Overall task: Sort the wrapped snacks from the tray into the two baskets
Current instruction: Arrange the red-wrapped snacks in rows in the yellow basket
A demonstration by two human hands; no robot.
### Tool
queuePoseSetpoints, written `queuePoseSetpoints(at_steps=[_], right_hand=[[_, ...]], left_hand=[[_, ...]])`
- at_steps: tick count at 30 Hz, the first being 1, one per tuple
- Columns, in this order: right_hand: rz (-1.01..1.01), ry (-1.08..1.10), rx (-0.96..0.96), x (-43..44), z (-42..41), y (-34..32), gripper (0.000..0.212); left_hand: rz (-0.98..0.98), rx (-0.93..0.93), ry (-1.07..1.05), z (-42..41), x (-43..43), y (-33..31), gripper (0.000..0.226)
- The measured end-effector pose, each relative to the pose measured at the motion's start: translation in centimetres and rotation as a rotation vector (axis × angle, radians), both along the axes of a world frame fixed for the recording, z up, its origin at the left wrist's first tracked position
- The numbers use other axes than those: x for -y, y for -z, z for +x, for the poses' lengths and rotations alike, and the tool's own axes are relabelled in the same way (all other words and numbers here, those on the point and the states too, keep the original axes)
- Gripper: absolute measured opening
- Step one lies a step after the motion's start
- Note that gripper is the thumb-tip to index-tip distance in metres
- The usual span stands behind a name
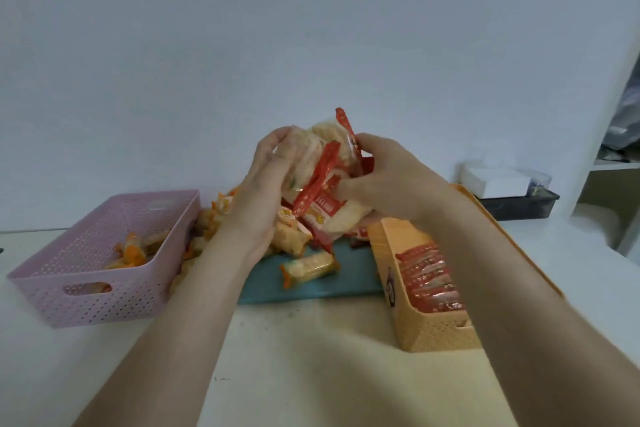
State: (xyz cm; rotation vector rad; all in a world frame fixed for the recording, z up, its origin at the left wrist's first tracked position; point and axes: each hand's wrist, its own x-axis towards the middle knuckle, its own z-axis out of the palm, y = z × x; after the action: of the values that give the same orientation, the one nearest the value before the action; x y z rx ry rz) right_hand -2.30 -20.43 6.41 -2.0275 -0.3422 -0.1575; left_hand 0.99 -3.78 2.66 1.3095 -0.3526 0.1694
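Note:
Both hands hold up a bunch of wrapped snacks (323,166) above the teal tray (349,274). My left hand (263,191) grips the bunch from the left and my right hand (388,177) grips it from the right; the wrappers are red-edged and pale. Loose orange-edged snacks (306,267) lie on the tray below. The pink basket (104,298) on the left holds a few orange-edged snacks (133,250). The orange basket (436,333) on the right holds red-wrapped snacks (429,274); my right forearm covers its right side.
A dark tray with a white tissue box (495,180) stands at the back right by a white shelf unit (609,184). The white table (52,357) carries a cream mat (311,357) in front of me. A plain wall is behind.

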Motion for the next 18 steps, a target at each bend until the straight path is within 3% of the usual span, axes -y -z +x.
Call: queuePoseSetpoints(at_steps=[2, 7, 11, 15, 18], right_hand=[[-0.066, 0.054, 0.021, 4.0, 0.1, -1.3, 0.032], [-0.313, 0.288, 0.034, 10.8, 2.2, -0.4, 0.044], [-0.452, 0.349, 0.022, 13.9, 3.2, 2.5, 0.045], [-0.494, 0.321, 0.021, 14.7, 3.9, 5.4, 0.036], [-0.572, 0.355, 0.081, 14.9, 3.8, 6.7, 0.038]], left_hand=[[0.062, 0.047, -0.037, 0.6, 3.1, -1.1, 0.025], [0.570, 0.268, -0.294, 1.3, 8.2, -1.3, 0.055], [0.924, 0.472, -0.279, 1.4, 12.0, 0.9, 0.044], [1.369, 0.606, -0.102, 1.2, 12.5, 3.0, 0.038], [1.498, 0.636, -0.030, 0.8, 12.8, 3.0, 0.035]])
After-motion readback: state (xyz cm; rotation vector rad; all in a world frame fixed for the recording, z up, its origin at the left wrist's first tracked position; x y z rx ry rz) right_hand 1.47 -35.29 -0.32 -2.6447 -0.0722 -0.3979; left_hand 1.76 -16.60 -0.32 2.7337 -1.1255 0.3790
